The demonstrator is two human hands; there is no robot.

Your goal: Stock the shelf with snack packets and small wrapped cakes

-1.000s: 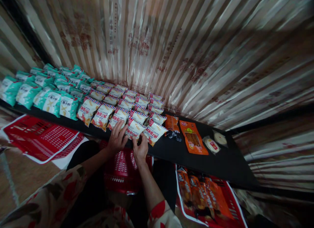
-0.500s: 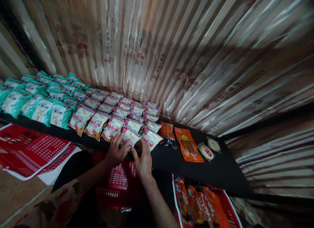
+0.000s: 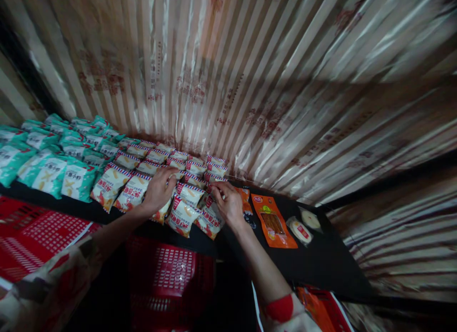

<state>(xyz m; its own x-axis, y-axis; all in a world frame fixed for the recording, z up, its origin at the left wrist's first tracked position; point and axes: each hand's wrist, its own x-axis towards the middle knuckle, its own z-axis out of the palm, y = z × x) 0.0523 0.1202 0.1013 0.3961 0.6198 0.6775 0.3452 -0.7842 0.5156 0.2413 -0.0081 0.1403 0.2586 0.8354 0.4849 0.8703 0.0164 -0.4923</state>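
Note:
My left hand lies over the middle of the white, red and blue snack bags, its fingers curled in; whatever they hold is hidden. Toward the right end of these rows, my right hand bends its thumb and fingers together at the edge of a snack bag. Between the hands, a front bag leans with its printed side toward me. Rows of teal and white snack bags stand to the left, apart from both hands.
Right of my right hand lie an orange packet and two round pale packets on the black shelf. Red baskets sit below its front edge. A striped plastic curtain hangs behind.
Both hands have moved from the front bags farther back over the rows and drawn apart, the right one going rightward. The view has shifted, so the shelf's contents sit lower.

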